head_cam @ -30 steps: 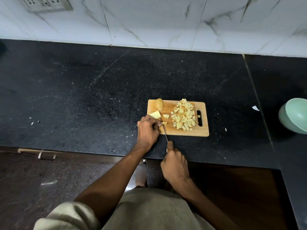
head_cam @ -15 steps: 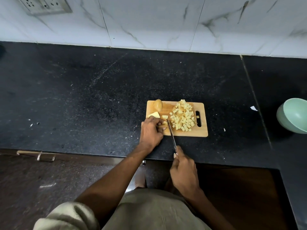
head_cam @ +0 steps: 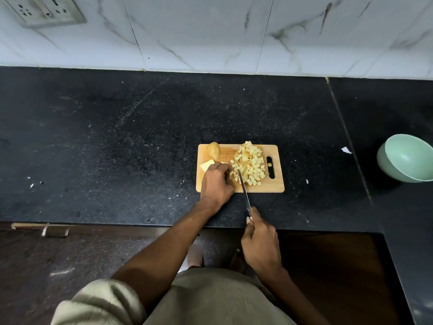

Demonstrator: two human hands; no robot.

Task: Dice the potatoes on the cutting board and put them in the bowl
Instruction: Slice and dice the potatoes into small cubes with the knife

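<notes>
I am looking down at a black speckled surface [head_cam: 140,137] that fills the middle of the frame, with white marbled wall tiles [head_cam: 210,31] along the top and a socket plate [head_cam: 44,10] in the upper left corner. Just right of centre lies a wooden cutting board [head_cam: 276,186]. My left hand [head_cam: 216,184] rests on the board's lower left part, its fingers curled down over a piece of potato [head_cam: 207,165] whose pale cut face shows just above my knuckles. My right hand [head_cam: 261,245], lower in the frame and off the board, is wrapped around the handle of a knife [head_cam: 243,191]; the blade runs up onto the board, its tip against the edge of a heap of diced potato [head_cam: 249,164] on the board's right half. 1 unpeeled potato end [head_cam: 213,150] sits at the board's upper left corner. A pale green bowl [head_cam: 407,158] stands at the right edge of the frame, well apart from the board.
</notes>
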